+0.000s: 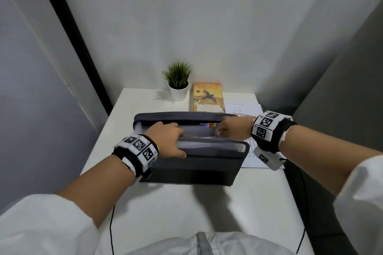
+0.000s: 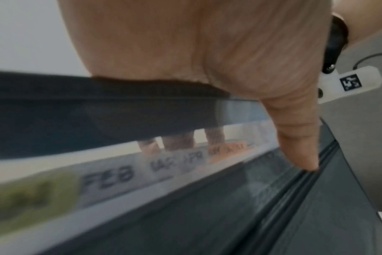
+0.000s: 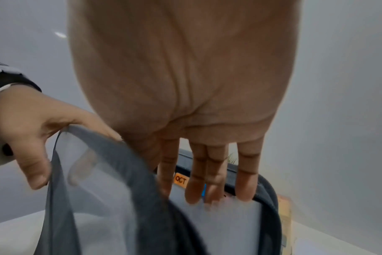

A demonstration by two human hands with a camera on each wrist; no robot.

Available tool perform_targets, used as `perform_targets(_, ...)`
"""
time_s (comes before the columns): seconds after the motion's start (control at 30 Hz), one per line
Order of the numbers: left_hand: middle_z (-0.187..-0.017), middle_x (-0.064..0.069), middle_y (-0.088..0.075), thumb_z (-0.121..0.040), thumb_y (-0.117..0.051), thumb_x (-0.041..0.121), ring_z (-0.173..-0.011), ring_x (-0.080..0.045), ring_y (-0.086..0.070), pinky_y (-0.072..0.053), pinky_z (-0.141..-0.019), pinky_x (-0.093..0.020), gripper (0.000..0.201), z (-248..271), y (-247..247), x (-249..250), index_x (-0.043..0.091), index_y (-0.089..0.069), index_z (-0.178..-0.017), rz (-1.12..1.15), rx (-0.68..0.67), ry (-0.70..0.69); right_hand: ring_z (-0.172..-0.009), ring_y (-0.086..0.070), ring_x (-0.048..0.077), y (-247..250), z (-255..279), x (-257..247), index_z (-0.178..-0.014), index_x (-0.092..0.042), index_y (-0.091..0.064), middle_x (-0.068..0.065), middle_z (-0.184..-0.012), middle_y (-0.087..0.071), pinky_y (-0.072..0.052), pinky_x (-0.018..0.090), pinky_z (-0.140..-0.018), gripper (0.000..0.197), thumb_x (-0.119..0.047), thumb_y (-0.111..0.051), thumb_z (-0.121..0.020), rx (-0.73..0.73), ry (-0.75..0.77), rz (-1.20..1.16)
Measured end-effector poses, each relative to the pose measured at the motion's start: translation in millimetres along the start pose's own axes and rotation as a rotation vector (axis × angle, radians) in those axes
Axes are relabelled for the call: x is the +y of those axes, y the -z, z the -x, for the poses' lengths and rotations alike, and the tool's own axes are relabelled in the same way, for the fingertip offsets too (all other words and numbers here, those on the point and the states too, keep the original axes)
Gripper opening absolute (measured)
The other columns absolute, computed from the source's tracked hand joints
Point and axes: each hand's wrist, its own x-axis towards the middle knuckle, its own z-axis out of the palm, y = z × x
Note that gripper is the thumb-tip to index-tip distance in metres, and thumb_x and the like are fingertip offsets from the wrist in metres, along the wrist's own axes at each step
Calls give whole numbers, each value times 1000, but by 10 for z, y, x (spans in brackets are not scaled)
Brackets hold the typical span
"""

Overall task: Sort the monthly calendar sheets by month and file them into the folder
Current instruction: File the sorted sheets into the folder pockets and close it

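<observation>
A grey expanding folder [image 1: 192,167] stands open on the white table. My left hand [image 1: 170,138] grips its front wall and front dividers, fingers inside and thumb [image 2: 294,138] outside. Month tabs [image 2: 108,177] reading FEB and onward show through the plastic. My right hand [image 1: 226,129] reaches into the right end with straight fingers [image 3: 207,172] pointing down among the rear dividers beside the orange OCT tab [image 3: 180,181]. It holds no sheet. Loose calendar sheets [image 1: 242,107], one headed SEPTEMBER, lie on the table to the folder's right.
A small potted plant [image 1: 178,83] and a yellow book [image 1: 208,97] stand at the back against the wall. Walls close in on the left and right of the narrow table [image 1: 186,203]. More printed paper [image 1: 251,151] lies under my right wrist.
</observation>
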Motion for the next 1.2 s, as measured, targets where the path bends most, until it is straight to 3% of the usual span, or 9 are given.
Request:
perform_targets(0.13,-101,1,-60,-70,-73,53,-86,-22,-58,-48,-78,-35,47,-171,47,119,22,-55,-101,14,-44,27,-92,-54,17,-43,-38,226,-107,-19,-68,0,-101,-64,-43,30,-88,25,-28,-46,-99,137,21,-140)
perform_targets(0.3,-82,7,-57,-79,-72,41,-84,-22,-61,-39,-64,-30,25,-249,22,76,26,-53,-83,12,-55,23,-80,-56,11,-238,3,1081,-101,-29,-64,-3,-102,-63,-45,26,-68,12,-30,-54,-95,402,-344,-709)
perform_targets(0.43,-69,9,-55,-77,-73,40,-72,-18,-56,-39,-60,-30,26,-297,75,34,24,-54,-69,37,-38,53,-75,-47,22,-973,21,1689,-113,5,-61,23,-93,-58,-42,32,-69,32,-19,-55,-94,274,-694,-865)
perform_targets(0.5,-73,9,-59,-76,-74,42,-72,-17,-58,-44,-64,-31,22,-334,127,-7,24,-60,-75,44,-20,69,-82,-51,25,-1376,42,1805,-120,7,-59,19,-100,-60,-39,29,-71,35,-16,-55,-93,185,-845,-849)
perform_targets(0.6,-68,12,-55,-74,-75,42,-69,-16,-55,-39,-60,-29,30,-444,203,-63,28,-51,-65,43,9,89,-105,-59,32,-1797,71,1844,-124,6,-55,22,-121,-61,-42,28,-77,39,-14,-58,-91,102,-997,-846)
perform_targets(0.73,-68,12,-56,-75,-75,41,-70,-17,-56,-36,-58,-28,25,-610,203,-71,30,-54,-67,33,-15,106,-114,-56,36,-2079,116,1884,-135,4,-41,23,-130,-54,-47,39,-93,62,-22,-68,-85,150,-1160,-1049)
perform_targets(0.97,-70,10,-60,-76,-74,41,-68,-15,-58,-41,-59,-29,21,-747,139,-136,31,-57,-69,76,-7,157,-90,-66,35,-2085,124,1995,-107,2,-59,21,-100,-67,-53,44,-86,37,-24,-68,-82,246,-1211,-1280)
perform_targets(1.07,-74,10,-62,-76,-73,43,-71,-17,-59,-44,-62,-30,17,-760,115,-141,31,-61,-79,65,6,164,-71,-65,31,-1988,88,2012,-105,2,-63,19,-87,-69,-55,42,-71,38,-25,-73,-81,318,-1191,-1349)
perform_targets(1.2,-76,10,-64,-76,-73,43,-74,-18,-61,-47,-65,-31,17,-742,88,-142,33,-64,-87,60,19,170,-72,-69,28,-1773,46,1956,-94,-7,-69,12,-85,-72,-57,37,-66,32,-34,-73,-78,208,-1131,-1206)
